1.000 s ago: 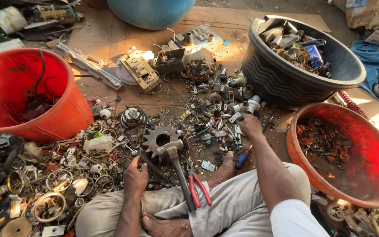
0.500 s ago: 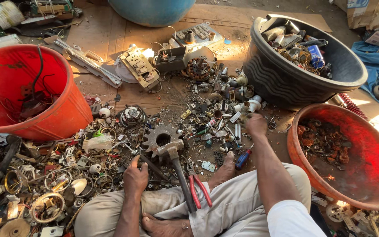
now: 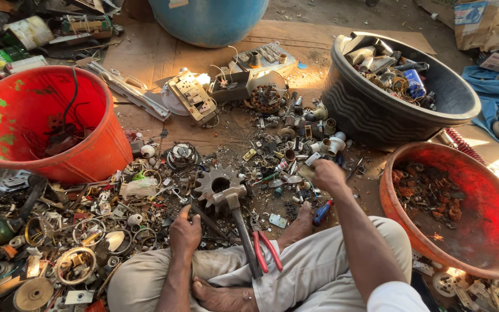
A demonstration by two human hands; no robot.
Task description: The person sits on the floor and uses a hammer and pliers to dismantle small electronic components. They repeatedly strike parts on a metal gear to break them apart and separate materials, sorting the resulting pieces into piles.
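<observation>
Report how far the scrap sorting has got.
Done: black tub holds metal parts, right red basin rusty bits, left red bucket wires. In hand: right hand picks at small pieces; left hand rests by the gear and hammer. Left: much loose scrap on the ground.

Dirt floor [image 3: 330, 17] up top, flattened cardboard sheet [image 3: 163, 55] across the upper middle, sunlight hitting it warm from the right side.

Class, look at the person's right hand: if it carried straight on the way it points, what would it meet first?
Probably the white pipe fittings just beyond the right hand, then the black tub; depth is unclear.
</observation>
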